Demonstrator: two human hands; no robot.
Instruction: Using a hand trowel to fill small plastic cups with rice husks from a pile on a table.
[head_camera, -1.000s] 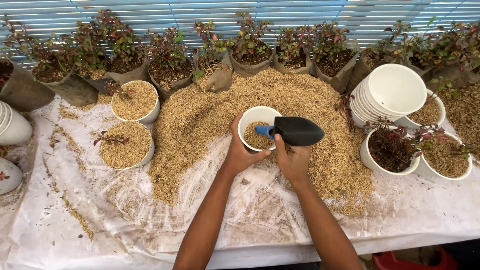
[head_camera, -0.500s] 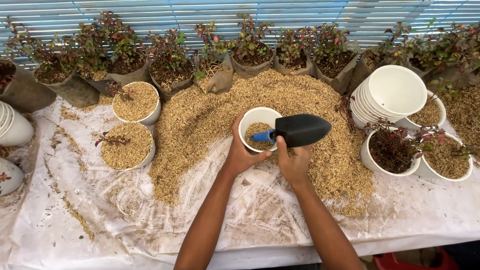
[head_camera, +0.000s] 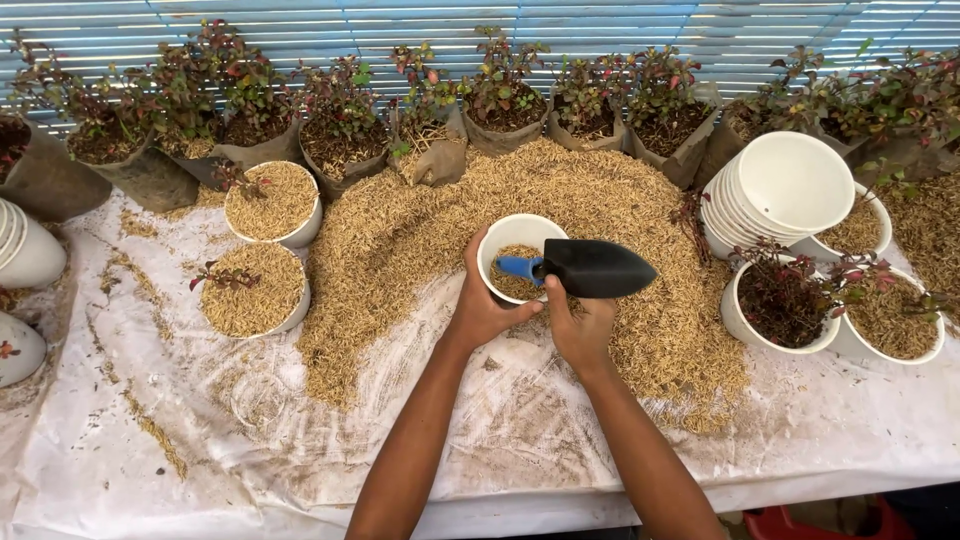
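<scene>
At desk centre, left hand (head_camera: 487, 312) fingers clamped on white pot (head_camera: 520, 256); right hand (head_camera: 582, 330) fingers clamped on trowel (head_camera: 585, 268), pointing 3 o'clock. Best kept level over husk pile (head_camera: 420, 240).

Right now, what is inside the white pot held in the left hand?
The white pot holds tan husks partway up. The black trowel in the right hand covers its right side; its bottom is buried.
</scene>
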